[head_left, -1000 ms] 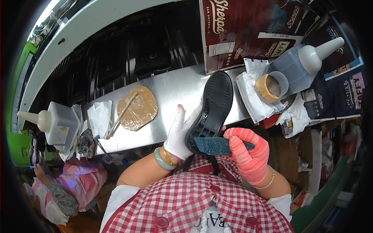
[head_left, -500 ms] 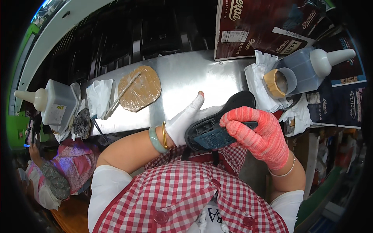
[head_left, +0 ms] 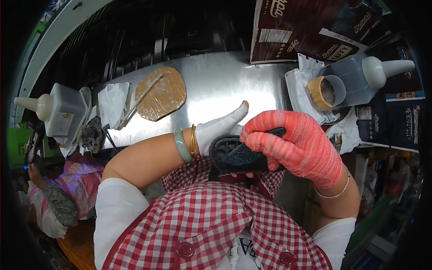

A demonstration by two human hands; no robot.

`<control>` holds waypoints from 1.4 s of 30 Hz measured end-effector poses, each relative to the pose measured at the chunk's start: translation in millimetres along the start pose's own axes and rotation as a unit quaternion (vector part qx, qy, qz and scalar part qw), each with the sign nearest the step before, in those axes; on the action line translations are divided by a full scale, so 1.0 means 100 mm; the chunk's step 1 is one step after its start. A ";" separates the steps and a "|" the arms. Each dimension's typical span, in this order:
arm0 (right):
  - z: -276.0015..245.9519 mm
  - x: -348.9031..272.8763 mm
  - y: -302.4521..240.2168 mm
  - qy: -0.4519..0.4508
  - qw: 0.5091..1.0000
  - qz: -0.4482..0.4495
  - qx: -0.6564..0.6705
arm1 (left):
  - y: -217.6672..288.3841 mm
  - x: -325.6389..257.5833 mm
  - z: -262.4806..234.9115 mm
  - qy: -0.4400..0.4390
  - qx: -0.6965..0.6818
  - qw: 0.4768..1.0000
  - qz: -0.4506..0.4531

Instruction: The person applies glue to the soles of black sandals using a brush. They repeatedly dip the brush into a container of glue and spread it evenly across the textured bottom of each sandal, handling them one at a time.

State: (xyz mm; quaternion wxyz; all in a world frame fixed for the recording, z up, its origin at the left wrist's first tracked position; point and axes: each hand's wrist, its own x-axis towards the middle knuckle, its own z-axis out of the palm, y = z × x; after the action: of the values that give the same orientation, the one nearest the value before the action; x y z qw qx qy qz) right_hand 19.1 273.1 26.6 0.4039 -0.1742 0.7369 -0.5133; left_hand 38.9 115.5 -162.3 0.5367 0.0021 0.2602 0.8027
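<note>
Clamped coral-gloved fingers of the right hand on a dark blue flat piece, tilted over a black shoe sole just below the centre of the frame. Cradled the sole in the white-gloved left hand, with fingertips under it and thumb stretched clear. Judged work only partway done: covered part of the hollow, left its ribbed end bare; could not tell contact from gap beneath the piece. Saw, farther off, a wrapped brown pad at upper left, a clear bottle at upper right.

A metal bench and shoe sole show a workshop
</note>
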 end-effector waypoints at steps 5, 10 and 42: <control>-0.03 0.01 0.03 -0.006 1.000 0.000 -0.007 | 0.30 -0.27 0.29 -0.011 0.091 0.994 -0.052; -0.04 0.00 0.12 -0.004 0.999 -0.037 0.008 | 0.34 -0.30 0.28 -0.008 0.094 0.994 -0.051; -1.29 -0.45 1.10 0.562 0.814 -0.117 0.085 | 0.02 -0.63 0.30 0.137 -0.139 0.940 0.279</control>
State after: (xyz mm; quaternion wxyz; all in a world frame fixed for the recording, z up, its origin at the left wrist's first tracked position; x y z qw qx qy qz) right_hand -35.5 428.0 -34.5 -0.1304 0.0951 0.7630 -0.6260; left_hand 72.3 72.7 -117.6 0.2455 -0.1105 0.2058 0.9408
